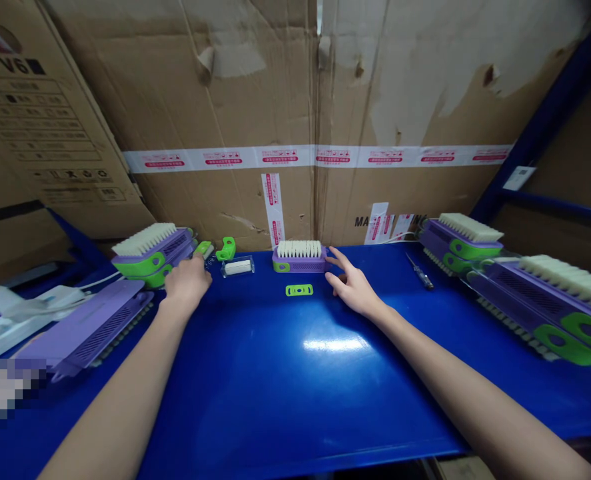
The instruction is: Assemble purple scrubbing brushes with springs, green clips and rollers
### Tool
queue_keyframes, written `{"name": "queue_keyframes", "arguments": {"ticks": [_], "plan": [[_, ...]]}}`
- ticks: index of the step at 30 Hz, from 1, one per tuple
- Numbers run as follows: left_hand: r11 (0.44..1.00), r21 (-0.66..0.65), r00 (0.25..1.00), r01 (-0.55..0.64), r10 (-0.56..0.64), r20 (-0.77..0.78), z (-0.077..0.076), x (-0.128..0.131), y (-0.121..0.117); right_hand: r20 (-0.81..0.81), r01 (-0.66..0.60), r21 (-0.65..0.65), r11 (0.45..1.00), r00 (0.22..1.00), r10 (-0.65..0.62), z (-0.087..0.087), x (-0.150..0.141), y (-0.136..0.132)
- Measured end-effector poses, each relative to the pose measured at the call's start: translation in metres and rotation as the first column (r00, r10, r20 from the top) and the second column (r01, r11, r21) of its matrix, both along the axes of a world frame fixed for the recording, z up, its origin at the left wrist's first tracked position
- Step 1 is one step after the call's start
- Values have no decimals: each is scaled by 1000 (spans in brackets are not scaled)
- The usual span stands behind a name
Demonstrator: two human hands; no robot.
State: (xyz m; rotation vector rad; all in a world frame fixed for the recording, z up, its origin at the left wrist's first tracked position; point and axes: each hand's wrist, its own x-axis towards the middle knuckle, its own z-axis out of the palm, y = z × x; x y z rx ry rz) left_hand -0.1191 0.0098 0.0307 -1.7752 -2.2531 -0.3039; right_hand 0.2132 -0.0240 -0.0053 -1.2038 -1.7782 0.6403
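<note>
My left hand [188,283] reaches to the back left, its fingers bent down and drawn together beside a small green-and-cream piece [204,249]; its fingertips are mostly hidden, and what they pinch cannot be made out. My right hand [354,288] has its fingers apart at the right end of a purple unit [301,265] topped with rows of cream bristle-like strips. Its fingertips appear to touch that end. In front of the unit lies a flat green slotted plate [299,290]. A clear tray with a white block [238,267] and a curved green part [226,249] sit between my hands.
Similar purple-and-green units are stacked at left [150,253] and right [550,307]. A purple housing [88,330] and white power strip [20,310] lie at left. A screwdriver [420,272] rests right of my right hand. Cardboard [225,100] walls the back of the blue table [275,400].
</note>
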Motion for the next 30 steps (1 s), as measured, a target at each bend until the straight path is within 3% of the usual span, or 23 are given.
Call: {"name": "queue_keyframes", "arguments": {"ticks": [9, 16, 21, 24, 27, 30], "plan": [[983, 179, 999, 38, -31, -39, 6, 6, -3, -4, -2, 13, 1000, 1000, 2, 0, 0, 1], [905, 416, 996, 89, -89, -19, 9, 5, -4, 8, -1, 10, 1000, 1000, 1, -1, 1, 1], [729, 644, 959, 232, -281, -27, 13, 13, -4, 18, 2, 31, 1000, 1000, -3, -3, 1, 1], [633, 680, 897, 370, -433, -85, 11, 32, -8, 41, 44, 140, 989, 998, -50, -3, 1, 0], [531, 645, 769, 550, -623, -144, 1, 64, -17, -31, 90, 205, 975, 996, -85, 0, -4, -5], [414, 558, 595, 719, -782, -186, -15, 98, -27, -204, -1, 20, 1000, 979, 5, 3, -13, -11]]}}
